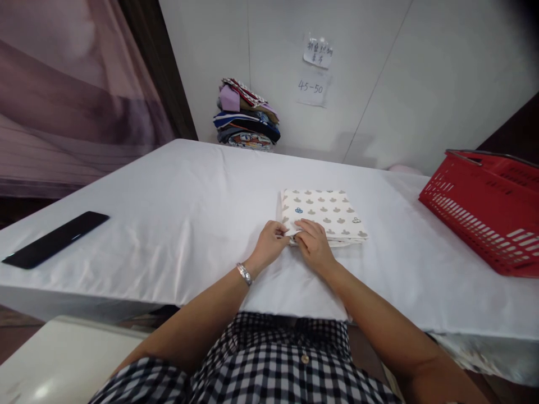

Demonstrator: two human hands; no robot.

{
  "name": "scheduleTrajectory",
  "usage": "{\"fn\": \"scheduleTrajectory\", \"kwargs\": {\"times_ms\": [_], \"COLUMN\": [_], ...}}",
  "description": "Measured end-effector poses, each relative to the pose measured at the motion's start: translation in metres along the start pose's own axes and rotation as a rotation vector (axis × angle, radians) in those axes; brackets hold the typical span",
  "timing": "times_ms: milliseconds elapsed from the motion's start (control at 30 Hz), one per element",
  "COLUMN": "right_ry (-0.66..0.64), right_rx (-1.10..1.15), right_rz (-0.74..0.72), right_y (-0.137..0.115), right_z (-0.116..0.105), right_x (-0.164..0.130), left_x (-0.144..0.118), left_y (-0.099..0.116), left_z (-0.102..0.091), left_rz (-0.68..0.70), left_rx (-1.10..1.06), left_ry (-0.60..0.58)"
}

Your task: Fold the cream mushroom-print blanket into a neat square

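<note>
Since it is folded into a flat square pad, the patterned cloth (324,216) looks light, soft and floppy, likely to sag or come unfolded if lifted by one corner; best taken at the near edge where the layers stack, or from both sides at once. It lies near the middle of the desk (168,224), a bit toward the near edge, on the white cover. Left hand (272,242) sits at the cloth's near-left corner, fingers curled narrow and pinching the layers there. Right hand (314,244) lies just beside it, touching, fingers pressed flat on the near edge and partly tucked into the fold. Outward: red basket (484,213) at the right edge, dark flat strip (54,238) at the left edge, pile of folded clothes (246,118) at the far edge against the wall, two paper notes (315,67) above it.
</note>
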State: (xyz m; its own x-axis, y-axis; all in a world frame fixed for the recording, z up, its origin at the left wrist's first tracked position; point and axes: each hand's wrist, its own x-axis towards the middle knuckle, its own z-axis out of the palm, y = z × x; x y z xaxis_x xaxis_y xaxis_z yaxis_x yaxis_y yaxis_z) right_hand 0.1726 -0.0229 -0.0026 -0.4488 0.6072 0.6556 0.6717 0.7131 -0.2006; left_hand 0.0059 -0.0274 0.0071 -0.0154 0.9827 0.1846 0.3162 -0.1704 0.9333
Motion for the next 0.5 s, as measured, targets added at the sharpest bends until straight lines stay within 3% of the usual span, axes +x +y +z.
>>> {"fn": "scheduleTrajectory", "kwargs": {"times_ms": [200,500], "right_ry": [0.015,-0.061], "right_rx": [-0.059,-0.093], "right_rz": [0.01,-0.009], "right_y": [-0.0007,-0.0039], "right_z": [-0.005,0.0013], "right_x": [-0.0012,0.0059], "left_x": [0.0002,0.0019], "left_y": [-0.0016,-0.0041], "left_z": [0.0004,0.0006], "left_rz": [-0.045,-0.036], "left_rx": [-0.018,-0.037], "left_ry": [0.01,-0.003]}}
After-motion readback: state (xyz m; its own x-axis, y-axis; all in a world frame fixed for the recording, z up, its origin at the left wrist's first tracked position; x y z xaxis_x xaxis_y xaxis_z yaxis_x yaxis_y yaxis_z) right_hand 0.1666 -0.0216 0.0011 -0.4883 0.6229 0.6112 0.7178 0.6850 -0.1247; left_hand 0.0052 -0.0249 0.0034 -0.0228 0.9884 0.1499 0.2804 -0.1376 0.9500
